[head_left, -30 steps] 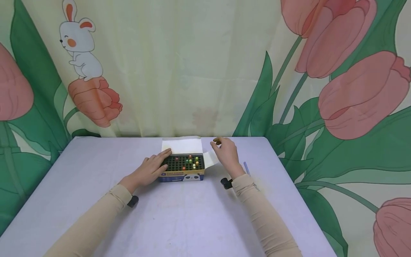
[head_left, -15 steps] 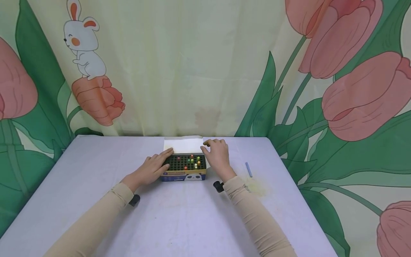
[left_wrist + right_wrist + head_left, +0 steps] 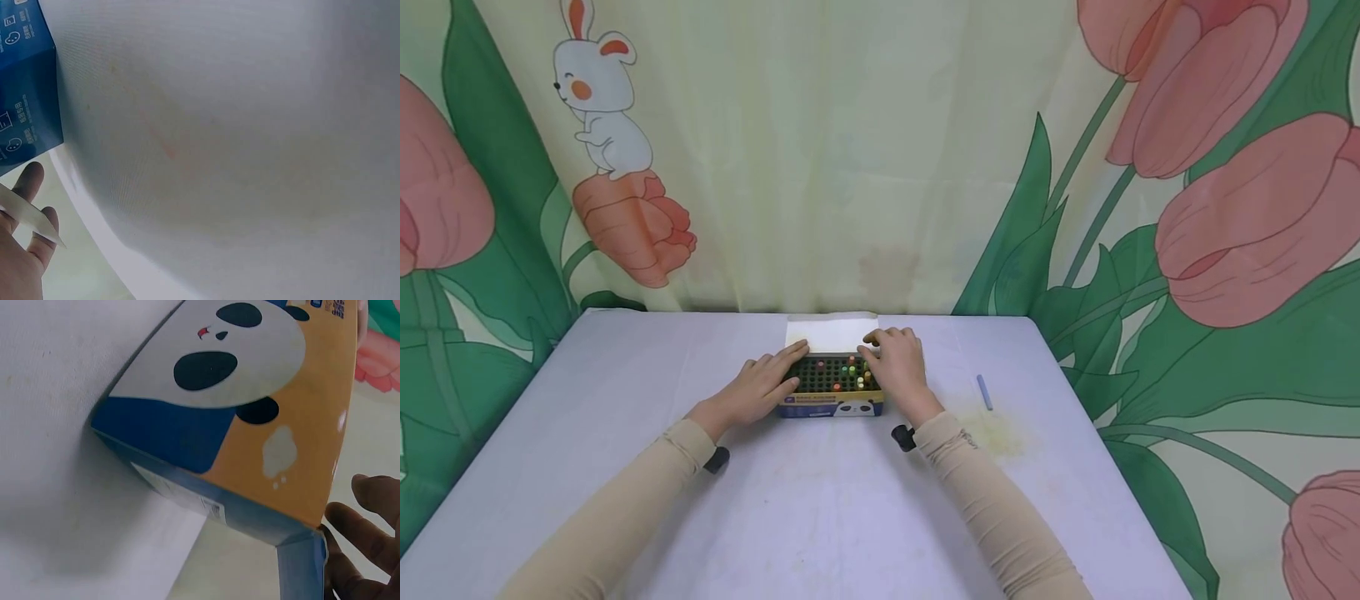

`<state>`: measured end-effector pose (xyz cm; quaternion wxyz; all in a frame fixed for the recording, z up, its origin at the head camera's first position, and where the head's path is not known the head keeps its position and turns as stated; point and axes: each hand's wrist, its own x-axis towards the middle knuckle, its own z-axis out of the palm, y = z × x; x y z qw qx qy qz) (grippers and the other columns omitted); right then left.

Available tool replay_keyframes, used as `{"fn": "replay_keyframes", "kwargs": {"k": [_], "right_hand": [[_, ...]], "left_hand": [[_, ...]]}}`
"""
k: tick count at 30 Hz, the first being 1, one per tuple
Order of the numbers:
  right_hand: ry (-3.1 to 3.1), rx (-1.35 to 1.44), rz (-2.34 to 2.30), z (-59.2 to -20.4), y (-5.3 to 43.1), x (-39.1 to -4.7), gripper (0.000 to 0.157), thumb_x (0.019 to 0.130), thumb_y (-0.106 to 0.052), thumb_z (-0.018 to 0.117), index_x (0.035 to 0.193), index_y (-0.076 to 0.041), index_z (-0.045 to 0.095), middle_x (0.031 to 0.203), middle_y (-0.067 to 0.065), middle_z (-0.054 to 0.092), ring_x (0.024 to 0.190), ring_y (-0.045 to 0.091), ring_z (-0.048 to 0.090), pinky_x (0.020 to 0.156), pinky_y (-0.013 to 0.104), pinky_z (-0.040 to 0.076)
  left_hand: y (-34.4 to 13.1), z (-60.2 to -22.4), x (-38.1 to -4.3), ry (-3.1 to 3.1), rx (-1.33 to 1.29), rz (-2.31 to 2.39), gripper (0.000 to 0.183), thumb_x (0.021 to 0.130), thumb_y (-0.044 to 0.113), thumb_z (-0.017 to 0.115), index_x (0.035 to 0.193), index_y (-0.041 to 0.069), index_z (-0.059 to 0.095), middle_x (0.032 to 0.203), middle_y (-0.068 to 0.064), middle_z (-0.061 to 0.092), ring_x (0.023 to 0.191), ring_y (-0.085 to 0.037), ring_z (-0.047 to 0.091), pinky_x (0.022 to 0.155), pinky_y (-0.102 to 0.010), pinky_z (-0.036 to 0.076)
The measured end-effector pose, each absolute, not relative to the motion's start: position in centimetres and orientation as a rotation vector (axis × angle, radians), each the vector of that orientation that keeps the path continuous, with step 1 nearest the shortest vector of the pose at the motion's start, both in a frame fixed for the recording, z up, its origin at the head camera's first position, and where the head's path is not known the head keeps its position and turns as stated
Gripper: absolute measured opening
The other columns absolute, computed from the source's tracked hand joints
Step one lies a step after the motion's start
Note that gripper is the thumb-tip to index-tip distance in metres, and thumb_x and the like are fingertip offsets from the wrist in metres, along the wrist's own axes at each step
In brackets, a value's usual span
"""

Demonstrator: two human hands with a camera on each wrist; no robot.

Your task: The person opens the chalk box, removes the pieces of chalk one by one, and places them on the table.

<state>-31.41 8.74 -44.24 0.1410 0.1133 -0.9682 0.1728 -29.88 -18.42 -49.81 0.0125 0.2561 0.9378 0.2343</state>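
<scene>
A blue and yellow cardboard box (image 3: 816,406) with a panda on its front stands lid-up at the middle of the table. Its black insert (image 3: 812,379) has rows of holes, with several coloured chalk sticks (image 3: 852,372) upright in a few of them. My left hand (image 3: 751,392) rests on the box's left end, fingers extended; in the left wrist view a white flap (image 3: 31,217) lies between its fingers. Over the right end hovers my right hand (image 3: 898,367), its fingers bent near the chalks. Nothing shows between its thumb and fingers (image 3: 359,534) in the right wrist view.
The white inside of the raised lid (image 3: 831,333) stands behind the insert. Right of the box, a blue chalk stick (image 3: 984,392) lies on the table beside a yellowish stain (image 3: 1000,435). A printed curtain (image 3: 820,167) hangs behind the table's far edge.
My right hand has moved left, from beside the right flap to over the box's right end, uncovering the blue chalk stick on the table. The left hand has stayed on the box.
</scene>
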Motion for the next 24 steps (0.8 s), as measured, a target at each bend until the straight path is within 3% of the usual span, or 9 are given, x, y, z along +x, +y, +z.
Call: {"fn": "replay_keyframes", "kwargs": {"k": [6,15,24], "right_hand": [[-2.830,0.356,0.507,-44.4,8.1,-31.2,0.028,0.101,-0.039,0.067,0.117,-0.019,0.077,0.114,0.003,0.074,0.107,0.027,0.061,0.094,0.043,0.048],[-2.832,0.383,0.461,-45.4,7.5,-31.2,0.024,0.101,-0.037,0.069,0.113,-0.019,0.078,0.108,0.003,0.075,0.099,0.024,0.061,0.087,0.039,0.049],[-2.845,0.378,0.432,-45.9,7.1,-31.1,0.019,0.100,-0.035,0.070,0.106,-0.019,0.078,0.102,0.000,0.076,0.098,0.024,0.062,0.091,0.041,0.049]], "left_hand": [[-18.3,-49.8,-30.0,2.923,0.789,0.722,0.065,0.111,0.052,0.031,0.168,0.026,0.015,0.175,0.005,0.014,0.142,-0.038,0.043,0.110,-0.066,0.029],[-18.3,-49.5,-29.8,2.934,0.792,0.724,0.065,0.111,0.051,0.033,0.168,0.022,0.018,0.174,0.001,0.016,0.140,-0.041,0.044,0.108,-0.068,0.030],[-18.2,-49.6,-29.8,2.931,0.793,0.736,0.063,0.112,0.048,0.035,0.168,0.023,0.019,0.174,0.003,0.016,0.140,-0.040,0.045,0.108,-0.068,0.031]]}}
